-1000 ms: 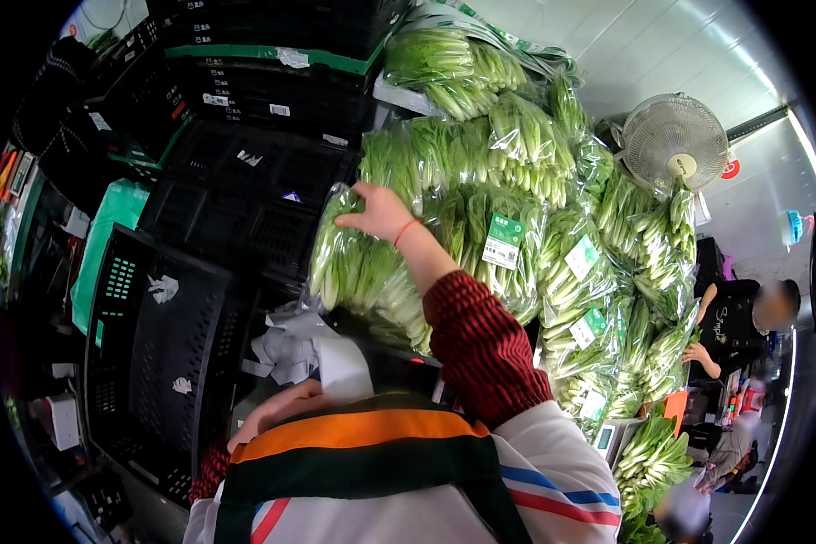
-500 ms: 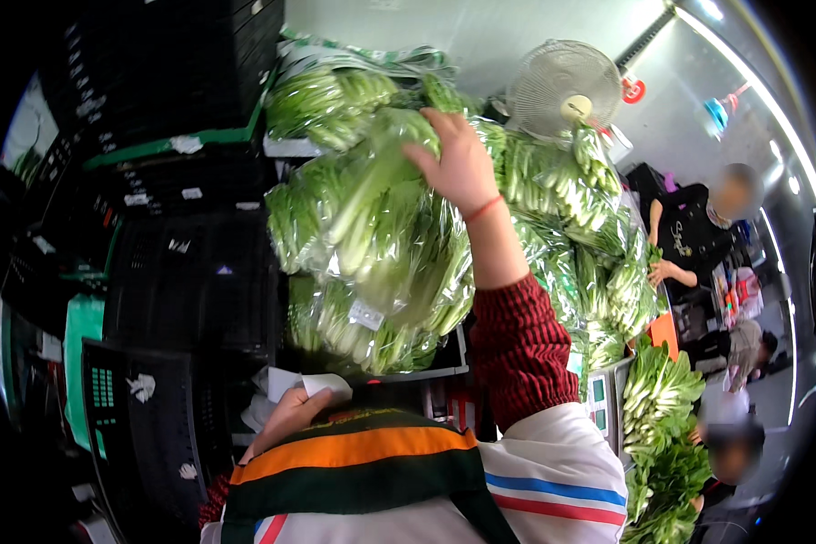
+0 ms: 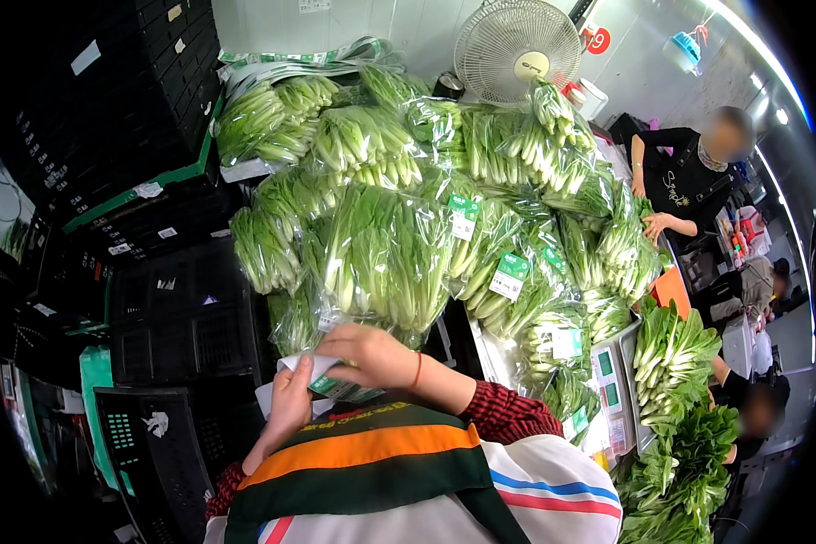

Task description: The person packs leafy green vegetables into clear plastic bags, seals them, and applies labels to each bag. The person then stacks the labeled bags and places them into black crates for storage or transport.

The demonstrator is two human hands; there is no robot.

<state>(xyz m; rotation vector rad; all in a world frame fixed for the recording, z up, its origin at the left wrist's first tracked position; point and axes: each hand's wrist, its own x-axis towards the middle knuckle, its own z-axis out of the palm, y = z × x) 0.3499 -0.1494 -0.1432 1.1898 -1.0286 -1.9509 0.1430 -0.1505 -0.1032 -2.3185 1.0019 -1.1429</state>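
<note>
Close to my apron, my left hand (image 3: 286, 399) is closed around a strip of white and green stickers (image 3: 326, 384), thumb up along its edge. My right hand (image 3: 368, 352) has its fingertips together on the same strip, at its upper edge; exactly what they pinch is partly hidden. Just beyond my hands lies a clear bag of leafy greens (image 3: 385, 258) with pale stems, flat on top of other bags. To its right, several bags carry green and white stickers, one of them a sticker (image 3: 510, 275) near the middle of the heap.
Black crates (image 3: 127, 118) are stacked at the left, with an open black crate (image 3: 150, 444) below. A fan (image 3: 519, 53) stands behind the heap. At right are a scale (image 3: 612, 394), loose greens (image 3: 675, 363), and two other people, one a person in black (image 3: 689, 186).
My right hand has come back from the heap to my left hand and now touches the stickers. The bag it was handling now lies flat. The view has shifted somewhat.
</note>
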